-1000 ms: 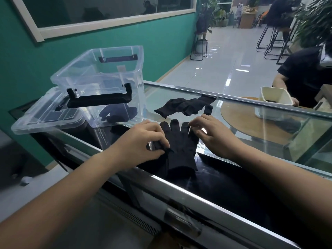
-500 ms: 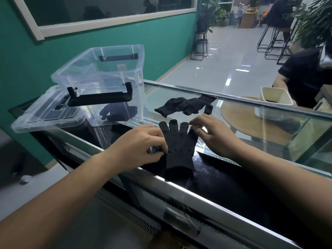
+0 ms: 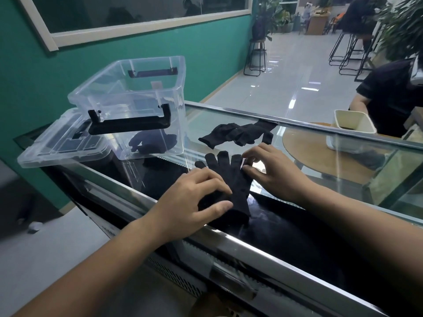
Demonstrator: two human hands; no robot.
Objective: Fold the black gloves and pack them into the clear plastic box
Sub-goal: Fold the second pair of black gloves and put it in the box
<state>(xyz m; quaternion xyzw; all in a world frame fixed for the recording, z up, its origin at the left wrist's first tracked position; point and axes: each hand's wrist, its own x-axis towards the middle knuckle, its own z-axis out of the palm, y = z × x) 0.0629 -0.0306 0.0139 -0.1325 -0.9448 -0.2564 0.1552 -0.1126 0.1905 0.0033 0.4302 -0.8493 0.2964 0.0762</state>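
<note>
A black glove [image 3: 231, 177] lies flat on the glass counter [image 3: 229, 117], fingers pointing away from me. My left hand [image 3: 194, 202] pinches its cuff end at the near edge. My right hand [image 3: 272, 172] pinches the glove's right-hand fingers near their tips. A second pile of black gloves [image 3: 238, 133] lies crumpled further back on the glass. The clear plastic box [image 3: 137, 92] with black handles stands at the left, and a dark folded glove [image 3: 148, 145] shows through its wall at the bottom.
The box's clear lid [image 3: 59, 145] lies at the counter's left end. A metal rail [image 3: 251, 245] runs along the near edge. Beyond the glass at the right a person in black [image 3: 393, 94] sits at a round table with a cream tub [image 3: 352, 124].
The glove has been straightened and shifted slightly left. My left hand slid down onto the cuff end, and my right hand stays at the fingertips.
</note>
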